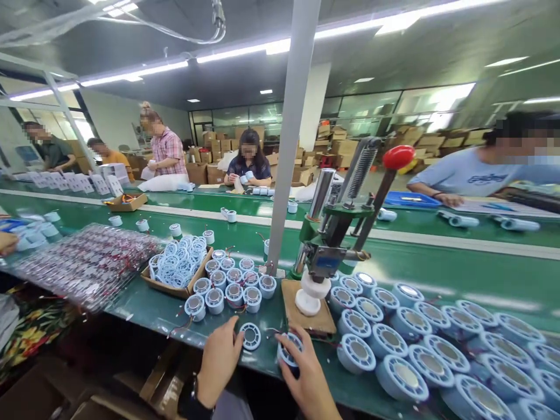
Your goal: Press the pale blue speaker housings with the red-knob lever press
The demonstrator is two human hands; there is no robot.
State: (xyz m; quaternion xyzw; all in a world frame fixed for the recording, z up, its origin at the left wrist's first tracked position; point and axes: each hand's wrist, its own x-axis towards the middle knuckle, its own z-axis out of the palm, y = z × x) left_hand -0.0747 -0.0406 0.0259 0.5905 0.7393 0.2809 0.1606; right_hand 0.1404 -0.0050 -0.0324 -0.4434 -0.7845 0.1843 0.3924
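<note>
My right hand (306,373) has its thumb and fingers around a round light-blue housing (289,349) at the table's front edge, partly covering it. A thin wire sticks out from its left side. My left hand (221,359) is beside a flat light-blue slotted ring (251,336) lying on the green table; its thumb and forefinger are apart, close to the ring's left edge, and I see nothing held in it. Beyond my right hand stands a hand press (330,251) with a red knob (398,157). Under its ram, a white round fixture (307,302) sits on a brown board (291,309).
Many housings with metal discs (405,376) fill the table on the right. Another group (234,291) stands left of the press, near a cardboard tray of rings (179,262). Wired parts in clear plastic (87,262) lie further left. A grey post (291,134) rises mid-table. Co-workers (249,163) sit across the conveyor.
</note>
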